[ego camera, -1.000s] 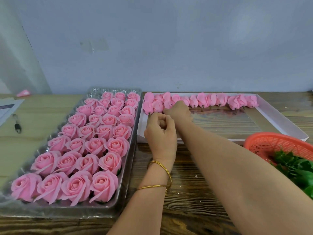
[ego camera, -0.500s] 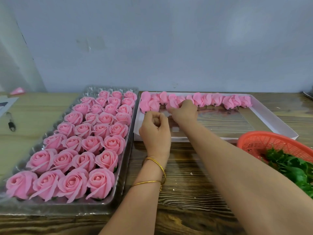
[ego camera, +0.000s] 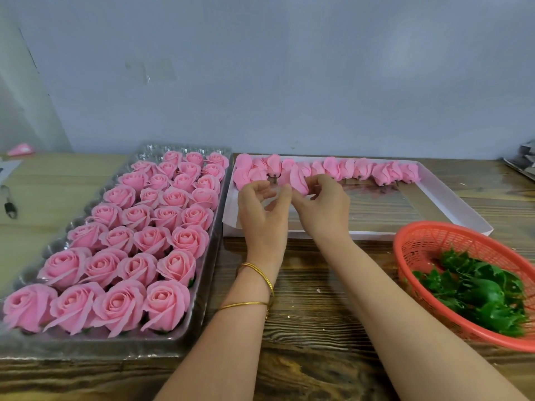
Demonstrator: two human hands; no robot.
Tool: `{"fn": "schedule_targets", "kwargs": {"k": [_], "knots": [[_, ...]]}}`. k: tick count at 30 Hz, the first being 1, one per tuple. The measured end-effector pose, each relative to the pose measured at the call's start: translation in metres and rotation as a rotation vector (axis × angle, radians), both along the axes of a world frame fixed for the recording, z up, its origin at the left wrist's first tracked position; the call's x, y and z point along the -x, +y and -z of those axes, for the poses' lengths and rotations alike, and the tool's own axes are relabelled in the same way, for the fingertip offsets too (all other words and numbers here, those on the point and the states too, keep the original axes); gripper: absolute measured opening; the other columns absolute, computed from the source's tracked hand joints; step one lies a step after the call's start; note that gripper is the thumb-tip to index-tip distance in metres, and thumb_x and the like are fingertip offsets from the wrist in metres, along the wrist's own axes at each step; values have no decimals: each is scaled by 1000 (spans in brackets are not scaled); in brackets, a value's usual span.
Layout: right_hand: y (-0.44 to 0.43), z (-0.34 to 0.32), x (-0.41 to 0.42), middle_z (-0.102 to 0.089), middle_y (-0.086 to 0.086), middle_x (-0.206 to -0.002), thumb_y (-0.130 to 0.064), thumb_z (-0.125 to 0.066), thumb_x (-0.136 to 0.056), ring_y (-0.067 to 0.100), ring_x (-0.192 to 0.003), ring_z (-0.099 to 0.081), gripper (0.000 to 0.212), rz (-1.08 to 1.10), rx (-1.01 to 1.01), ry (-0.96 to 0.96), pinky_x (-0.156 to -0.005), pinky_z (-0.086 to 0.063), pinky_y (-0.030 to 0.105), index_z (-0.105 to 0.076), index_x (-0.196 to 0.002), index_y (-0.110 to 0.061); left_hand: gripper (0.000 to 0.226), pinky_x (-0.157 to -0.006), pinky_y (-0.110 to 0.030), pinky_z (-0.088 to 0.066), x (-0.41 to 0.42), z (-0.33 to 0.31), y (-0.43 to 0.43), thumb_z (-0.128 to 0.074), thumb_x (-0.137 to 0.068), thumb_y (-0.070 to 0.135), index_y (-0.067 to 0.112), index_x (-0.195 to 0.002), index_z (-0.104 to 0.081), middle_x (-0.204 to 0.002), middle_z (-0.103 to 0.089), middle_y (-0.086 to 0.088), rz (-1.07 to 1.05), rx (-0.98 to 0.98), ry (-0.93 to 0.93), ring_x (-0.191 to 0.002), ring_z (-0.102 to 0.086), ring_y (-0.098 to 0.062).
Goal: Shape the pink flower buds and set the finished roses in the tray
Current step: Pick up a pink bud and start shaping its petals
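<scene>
Buds (ego camera: pixel 347 170) sit in a row along the far wall of the white box (ego camera: pixel 451 195). The right hand (ego camera: pixel 324 206) pinches one pink bud (ego camera: pixel 299 179) between thumb and fingertips, just in front of that row. The left hand (ego camera: pixel 262 209) is beside it, fingers curled and partly open, with nothing in it that I can see. It is very close to the bud and may be about to help.

The clear tray (ego camera: pixel 211 247) lies just left of the white box. It is nearly full of finished roses (ego camera: pixel 139 244). Only a few empty cups show at its far end, behind the last roses.

Here is what I think could go wrong. The petals look soft and thin. If the fingers squeeze too hard, the bud could get squashed or a petal could tear. If they pull the petals open too fast, the rose may come out lopsided.

The held bud is right next to the others in the box. A bump could knock the row over.

The free cups are far back from the box, past many roses. A hand reaching over could brush those roses and bend their petals. The orange basket (ego camera: pixel 434 244) with green leaves (ego camera: pixel 477 293), right of the box, is near the right arm and could get nudged.
</scene>
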State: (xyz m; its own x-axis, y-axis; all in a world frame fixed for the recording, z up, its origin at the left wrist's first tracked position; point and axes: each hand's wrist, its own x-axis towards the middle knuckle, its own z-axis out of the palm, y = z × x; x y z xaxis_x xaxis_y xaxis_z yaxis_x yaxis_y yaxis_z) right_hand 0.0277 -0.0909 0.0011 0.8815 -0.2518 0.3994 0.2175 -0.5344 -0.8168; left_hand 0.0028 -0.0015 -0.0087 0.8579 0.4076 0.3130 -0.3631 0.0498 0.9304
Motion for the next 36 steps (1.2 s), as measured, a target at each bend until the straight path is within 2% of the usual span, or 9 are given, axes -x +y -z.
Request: {"fn": "schedule_targets", "kwargs": {"k": [3, 7, 12, 15, 19, 22, 25, 31, 36], "knots": [[-5, 1, 13, -55, -18, -78, -29, -74, -82, 1, -67, -48, 20, -64, -76, -39, -59, -34, 9, -60, -91, -19, 44, -74, -6, -47, -3, 1, -1, -75, -82, 25, 13, -117, -53, -119, -58, -4, 138, 43, 91, -107, -59, -6], [-14, 3, 22, -59, -12, -75, -18, -73, -81, 6, -65, -45, 12, -145, -204, -50, -64, -41, 24, -66, -92, -19, 63, -95, -29, -51, -5, -1, -4, -81, -69, 34, 6, -120, -57, -121, -64, -9, 301, 92, 137, -115, -60, -18], [-19, 5, 28, -61, -6, -70, -10, -74, -83, 11, -69, -50, 11, -290, -351, -31, -65, -44, 27, -71, -92, -16, 38, -89, -41, -54, 0, -7, -3, -79, -68, 27, 3, -95, -69, -88, -72, -8, 485, 104, 75, -97, -68, -27], [-20, 3, 30, -71, -9, -76, -6, -72, -85, 7, -75, -62, 18, -436, -378, -19, -69, -50, 21, -72, -91, -24, 33, -97, -50, -50, 3, -10, 0, -77, -74, 16, 0, -101, -68, -103, -68, -25, 534, 120, 97, -105, -65, -37], [-26, -1, 33, -74, -12, -85, 4, -64, -87, -2, -83, -66, 29, -631, -458, 54, -75, -49, 13, -72, -102, -19, 29, -97, -53, -50, 6, -13, 2, -73, -80, 4, -7, -105, -63, -101, -65, -27, 539, 147, 139, -109, -60, -44], [-32, -2, 33, -76, -3, -94, 1, -67, -80, 8, -93, -69, 29, -705, -528, 146, -81, -51, 19, -70, -105, -14, 39, -97, -57, -48, 7, -14, 2, -73, -79, 1, -10, -112, -58, -109, -61, -31, 514, 156, 171, -112, -57, -46], [-37, -1, 32, -76, 1, -95, 5, -70, -81, 14, -97, -70, 35, -675, -543, 208, -86, -53, 27, -61, -111, -11, 40, -96, -55, -50, 8, -15, 2, -73, -80, 2, -11, -115, -58, -114, -62, -32, 521, 129, 188, -110, -60, -43], [-41, -5, 33, -76, -3, -88, 8, -67, -84, 9, -89, -71, 37, -709, -429, 245, -79, -53, 21, -56, -112, -14, 31, -92, -49, -52, 8, -14, 3, -71, -82, 5, -4, -111, -66, -106, -69, -25, 547, 59, 185, -105, -64, -38], [-40, -8, 33, -72, -2, -83, -6, -62, -60, 14, -83, -67, 49, -610, -498, 273, -73, -50, 27, -64, -109, -15, 25, -80, -34, -56, 8, -11, 2, -74, -79, 7, 4, -103, -70, -95, -73, -14, 490, 19, 143, -92, -69, -23]]}}
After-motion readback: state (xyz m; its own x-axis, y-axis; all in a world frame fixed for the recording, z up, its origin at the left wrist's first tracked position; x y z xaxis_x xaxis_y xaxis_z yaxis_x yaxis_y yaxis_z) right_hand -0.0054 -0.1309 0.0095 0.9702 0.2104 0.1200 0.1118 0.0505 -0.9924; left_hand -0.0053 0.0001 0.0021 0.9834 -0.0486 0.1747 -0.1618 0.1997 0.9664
